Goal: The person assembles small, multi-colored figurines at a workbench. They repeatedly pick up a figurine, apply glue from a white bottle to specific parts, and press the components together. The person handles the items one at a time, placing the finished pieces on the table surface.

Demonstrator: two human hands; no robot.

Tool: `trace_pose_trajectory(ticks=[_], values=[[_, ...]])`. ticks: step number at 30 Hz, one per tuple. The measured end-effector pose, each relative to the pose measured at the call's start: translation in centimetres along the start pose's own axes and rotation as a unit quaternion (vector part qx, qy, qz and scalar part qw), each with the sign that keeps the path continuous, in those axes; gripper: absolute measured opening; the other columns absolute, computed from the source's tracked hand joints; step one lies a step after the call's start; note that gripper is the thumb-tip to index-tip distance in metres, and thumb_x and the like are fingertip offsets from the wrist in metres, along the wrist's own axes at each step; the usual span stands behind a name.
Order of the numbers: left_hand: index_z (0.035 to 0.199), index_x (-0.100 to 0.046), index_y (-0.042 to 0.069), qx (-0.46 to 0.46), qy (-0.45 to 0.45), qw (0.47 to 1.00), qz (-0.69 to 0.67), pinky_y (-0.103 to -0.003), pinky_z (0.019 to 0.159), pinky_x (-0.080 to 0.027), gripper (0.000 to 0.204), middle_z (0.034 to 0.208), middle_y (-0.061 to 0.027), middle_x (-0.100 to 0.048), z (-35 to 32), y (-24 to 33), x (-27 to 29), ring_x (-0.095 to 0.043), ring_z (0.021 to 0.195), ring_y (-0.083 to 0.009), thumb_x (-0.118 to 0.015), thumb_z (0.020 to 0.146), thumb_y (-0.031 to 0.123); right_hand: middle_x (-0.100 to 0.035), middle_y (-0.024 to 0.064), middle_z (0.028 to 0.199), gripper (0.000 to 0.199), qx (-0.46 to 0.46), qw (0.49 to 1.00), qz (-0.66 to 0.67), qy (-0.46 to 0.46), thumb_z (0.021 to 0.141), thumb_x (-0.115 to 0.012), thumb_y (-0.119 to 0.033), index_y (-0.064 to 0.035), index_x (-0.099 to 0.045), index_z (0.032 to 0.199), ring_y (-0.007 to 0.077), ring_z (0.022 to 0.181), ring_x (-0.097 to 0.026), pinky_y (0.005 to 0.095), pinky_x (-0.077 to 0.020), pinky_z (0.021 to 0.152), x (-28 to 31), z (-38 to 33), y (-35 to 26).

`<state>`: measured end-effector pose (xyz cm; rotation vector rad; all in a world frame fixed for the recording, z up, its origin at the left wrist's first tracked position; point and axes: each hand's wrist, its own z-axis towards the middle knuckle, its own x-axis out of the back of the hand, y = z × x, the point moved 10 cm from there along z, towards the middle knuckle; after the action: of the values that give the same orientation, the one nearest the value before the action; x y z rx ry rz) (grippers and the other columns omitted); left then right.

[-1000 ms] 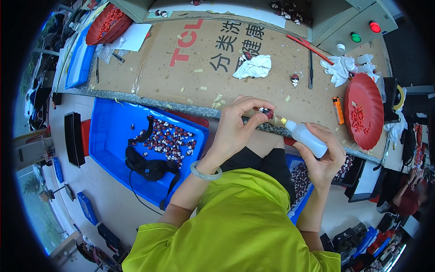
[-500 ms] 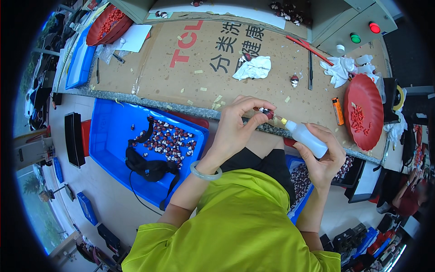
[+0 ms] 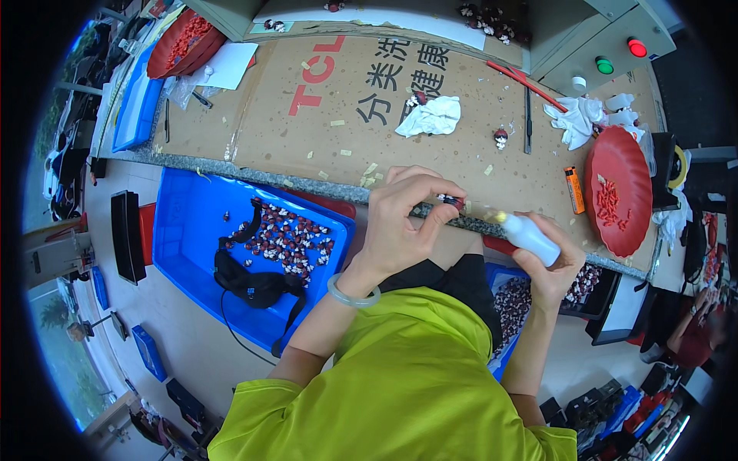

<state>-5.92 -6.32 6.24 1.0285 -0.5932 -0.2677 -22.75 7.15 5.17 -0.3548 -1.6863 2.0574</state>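
Note:
Between thumb and fingertips, my left hand (image 3: 407, 219) pinches a small dark red and white figurine (image 3: 451, 202) above the table's front edge. My right hand (image 3: 553, 257) is wrapped round a white squeeze bottle (image 3: 532, 240), tilted with its yellowish nozzle toward the figurine. A gap lies between nozzle and figurine. Past my hands, a crumpled white cloth (image 3: 430, 116) lies on the cardboard, a similar figurine partly behind it. Another small figurine (image 3: 500, 138) stands further right.
To the left below the table, a blue bin (image 3: 181, 230) holds many figurines and a black strap. A red dish (image 3: 642, 192) with small red pieces sits at the right, beside an orange tube (image 3: 574, 190). A grey box with buttons (image 3: 615, 46) stands behind.
The bottle has drawn back to the right and slightly down, widening the gap to the figurine. My left fingers have turned the figurine a little.

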Motion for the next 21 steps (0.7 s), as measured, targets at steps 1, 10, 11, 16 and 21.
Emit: trace_pose_trajectory(ticks=[1,10,11,16,21], values=[[0.085,-0.069,0.004,-0.014,0.011,1.0,-0.001,-0.031,0.078,-0.043,0.014,0.076,-0.0064,-0.068,0.0,0.3,0.2,-0.063,0.078,-0.0212,-0.07,0.072,0.003,-0.066,0.0204,0.105,0.044,-0.029,0.999,0.033,0.03,0.069,-0.075,0.001,0.009,-0.063,0.11,0.0256,0.097,-0.065,0.0322,-0.05,0.085,0.7,-0.1,1.1],[0.084,-0.07,0.001,-0.069,0.05,0.996,0.002,-0.03,0.075,-0.043,0.014,0.073,-0.0063,-0.067,-0.5,1.4,0.7,-0.061,0.072,-0.0215,-0.074,0.073,0.008,-0.059,0.0196,0.118,0.042,-0.049,0.986,0.005,0.157,0.082,-0.061,0.008,0.006,-0.049,0.122,0.0226,0.11,-0.058,0.034,-0.0476,0.095,4.3,2.5,7.4],[0.085,-0.07,0.001,-0.068,0.052,0.996,-0.003,-0.03,0.075,-0.043,0.014,0.073,-0.0065,-0.067,-0.5,1.5,0.7,-0.061,0.072,-0.0215,-0.074,0.073,0.008,-0.06,0.0193,0.118,0.041,-0.044,0.985,-0.007,0.167,0.082,-0.061,0.008,0.0051,-0.049,0.121,0.0222,0.11,-0.059,0.034,-0.0475,0.095,4.5,2.7,7.8],[0.085,-0.068,-0.002,-0.059,0.044,0.996,-0.047,-0.031,0.075,-0.044,0.015,0.076,-0.0083,-0.067,-0.5,1.1,0.4,-0.06,0.075,-0.0211,-0.074,0.076,0.008,-0.059,0.0185,0.118,0.039,-0.026,0.983,-0.049,0.174,0.082,-0.062,0.007,0.0033,-0.049,0.119,0.0211,0.11,-0.057,0.0338,-0.0449,0.096,4.4,3.4,8.5],[0.09,-0.067,-0.004,0.008,-0.01,0.987,-0.157,-0.03,0.075,-0.046,0.018,0.084,-0.011,-0.067,-0.6,-0.5,-0.8,-0.06,0.079,-0.0193,-0.072,0.08,0.011,-0.059,0.0172,0.115,0.037,0.137,0.913,-0.219,0.315,0.084,-0.062,0.005,0.0037,-0.049,0.119,0.019,0.106,-0.057,0.0298,-0.0447,0.091,4.6,0.6,0.3]])
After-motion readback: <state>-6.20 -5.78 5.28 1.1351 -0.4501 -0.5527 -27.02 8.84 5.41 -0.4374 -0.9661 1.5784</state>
